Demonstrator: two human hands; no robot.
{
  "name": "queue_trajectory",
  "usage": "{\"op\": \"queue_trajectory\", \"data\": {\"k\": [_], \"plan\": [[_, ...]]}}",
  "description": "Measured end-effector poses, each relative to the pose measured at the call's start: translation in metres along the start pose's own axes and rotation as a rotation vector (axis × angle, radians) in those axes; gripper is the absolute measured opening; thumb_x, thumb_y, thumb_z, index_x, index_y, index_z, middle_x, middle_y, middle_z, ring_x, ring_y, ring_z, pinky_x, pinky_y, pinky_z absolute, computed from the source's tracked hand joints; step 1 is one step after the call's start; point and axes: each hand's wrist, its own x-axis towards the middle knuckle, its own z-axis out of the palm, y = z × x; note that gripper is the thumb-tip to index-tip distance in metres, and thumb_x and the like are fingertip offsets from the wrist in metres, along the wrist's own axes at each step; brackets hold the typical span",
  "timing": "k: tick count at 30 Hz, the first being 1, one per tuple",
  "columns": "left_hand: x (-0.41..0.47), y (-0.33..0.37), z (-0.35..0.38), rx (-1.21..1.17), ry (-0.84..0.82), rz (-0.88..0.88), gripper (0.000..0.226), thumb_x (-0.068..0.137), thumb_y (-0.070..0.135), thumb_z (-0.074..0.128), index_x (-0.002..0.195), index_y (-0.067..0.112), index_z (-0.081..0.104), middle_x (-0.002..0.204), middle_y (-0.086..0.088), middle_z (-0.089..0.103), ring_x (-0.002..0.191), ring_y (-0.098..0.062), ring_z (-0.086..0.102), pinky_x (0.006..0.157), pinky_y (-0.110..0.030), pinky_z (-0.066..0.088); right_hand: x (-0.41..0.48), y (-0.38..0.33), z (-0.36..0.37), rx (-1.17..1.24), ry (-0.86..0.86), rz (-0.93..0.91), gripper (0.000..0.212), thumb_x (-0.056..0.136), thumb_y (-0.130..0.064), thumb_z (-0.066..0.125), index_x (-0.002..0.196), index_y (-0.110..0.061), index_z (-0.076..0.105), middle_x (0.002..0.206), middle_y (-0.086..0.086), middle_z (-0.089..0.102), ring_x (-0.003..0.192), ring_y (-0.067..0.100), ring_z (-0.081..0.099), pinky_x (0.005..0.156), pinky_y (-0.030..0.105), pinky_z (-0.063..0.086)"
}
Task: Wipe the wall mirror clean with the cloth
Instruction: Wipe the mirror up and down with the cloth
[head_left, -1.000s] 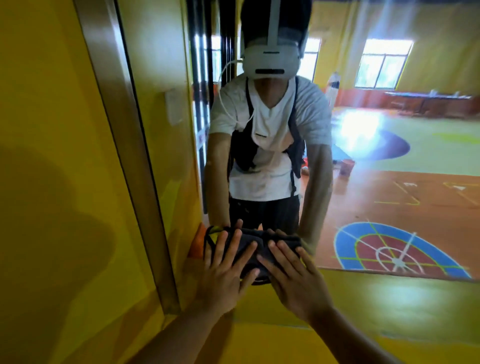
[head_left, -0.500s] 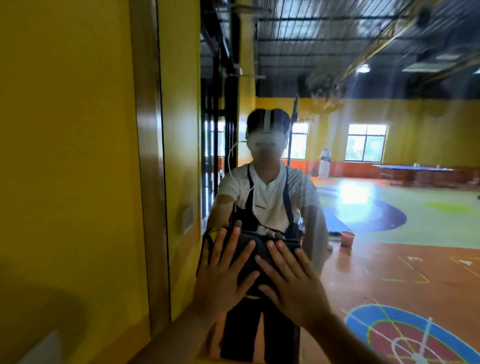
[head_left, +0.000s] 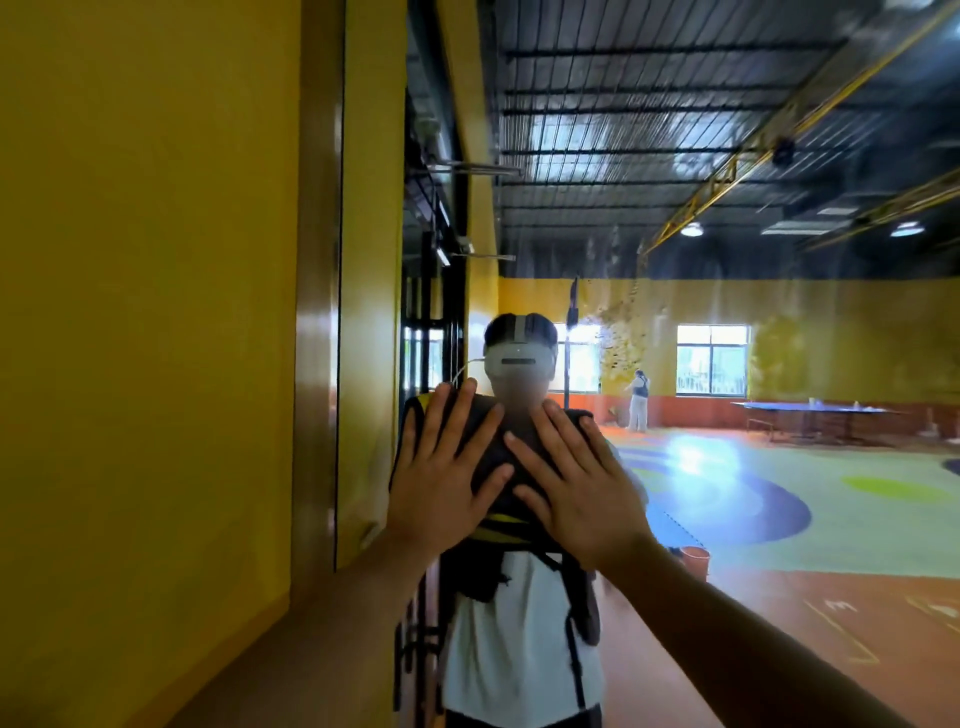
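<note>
A dark cloth (head_left: 493, 457) with a yellow edge lies flat against the wall mirror (head_left: 727, 364). My left hand (head_left: 441, 478) and my right hand (head_left: 576, 488) press on it side by side, palms flat and fingers spread. The cloth sits near the mirror's left edge, at about chest-to-head height of my reflection. Most of the cloth is hidden under my hands. Smears and streaks show on the glass above and to the right of the cloth.
A brown frame strip (head_left: 317, 312) borders the mirror on the left, with the yellow wall (head_left: 145, 312) beyond it. The glass reflects a hall with a coloured floor, a table-tennis table (head_left: 815, 415), an orange bucket (head_left: 693, 558) and a person standing far off.
Both hands have slid the cloth upward on the glass, from low near the mirror's bottom edge to head height of the reflection. My view has tilted up with them.
</note>
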Motion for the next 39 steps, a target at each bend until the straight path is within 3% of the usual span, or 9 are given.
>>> {"op": "queue_trajectory", "data": {"k": [6,11,18,24,28,33,39], "plan": [[0.068,-0.024,-0.016,0.030,0.036,0.000,0.067,0.105,0.064,0.027,0.164,0.030,0.022,0.173,-0.006,0.006,0.160,-0.031,0.002,0.126,-0.058,0.010,0.066,0.035,-0.010,0.007,0.041,-0.005,0.057,0.111,-0.047,0.040,0.162,-0.023,0.032,0.170,0.014,0.019,0.159,0.029,0.016,0.124,0.053,0.027],[0.134,-0.041,-0.029,0.025,0.109,-0.067,0.068,0.104,0.065,0.028,0.164,0.032,0.022,0.173,-0.004,0.006,0.160,-0.028,0.000,0.127,-0.054,0.006,0.138,0.074,-0.024,-0.054,0.044,-0.041,0.057,0.112,-0.049,0.029,0.163,-0.024,0.029,0.171,0.014,0.018,0.159,0.029,0.014,0.127,0.050,0.020],[0.231,-0.077,-0.054,0.031,0.144,-0.063,0.070,0.102,0.070,0.021,0.164,0.037,0.016,0.174,0.002,0.001,0.160,-0.022,-0.008,0.128,-0.053,0.003,0.232,0.119,-0.047,-0.083,-0.005,-0.022,0.060,0.107,-0.050,0.024,0.160,-0.023,0.038,0.168,0.015,0.026,0.156,0.030,0.025,0.126,0.051,0.025],[0.296,-0.087,-0.073,0.027,0.157,-0.110,0.073,0.098,0.074,0.014,0.163,0.041,0.011,0.174,0.003,-0.002,0.159,-0.021,-0.010,0.128,-0.052,-0.002,0.289,0.158,-0.077,-0.047,-0.154,-0.040,0.077,0.094,-0.062,-0.010,0.164,-0.033,0.003,0.172,0.006,-0.012,0.159,0.021,-0.015,0.129,0.042,-0.008],[0.314,-0.082,-0.075,0.020,0.164,-0.118,0.074,0.097,0.074,0.012,0.163,0.041,0.009,0.174,0.004,-0.004,0.159,-0.020,-0.013,0.128,-0.051,-0.004,0.298,0.173,-0.083,-0.052,-0.142,-0.056,0.074,0.096,-0.061,-0.006,0.164,-0.032,0.005,0.173,0.006,-0.009,0.159,0.021,-0.012,0.128,0.037,-0.013],[0.334,-0.060,-0.075,0.014,0.154,-0.105,0.078,0.094,0.076,0.007,0.163,0.041,0.009,0.174,0.003,-0.003,0.159,-0.022,-0.012,0.128,-0.052,-0.004,0.291,0.202,-0.084,-0.033,-0.113,-0.057,0.075,0.098,-0.062,0.001,0.164,-0.030,0.017,0.173,0.008,0.004,0.160,0.024,-0.001,0.129,0.039,-0.006],[0.367,-0.004,-0.072,-0.011,0.156,-0.070,0.078,0.094,0.076,0.009,0.163,0.041,0.011,0.174,0.002,-0.003,0.159,-0.023,-0.012,0.128,-0.053,-0.004,0.267,0.259,-0.099,-0.050,-0.124,-0.010,0.078,0.098,-0.068,-0.001,0.164,-0.032,0.015,0.174,0.007,0.000,0.160,0.023,-0.003,0.128,0.038,-0.006]]}}
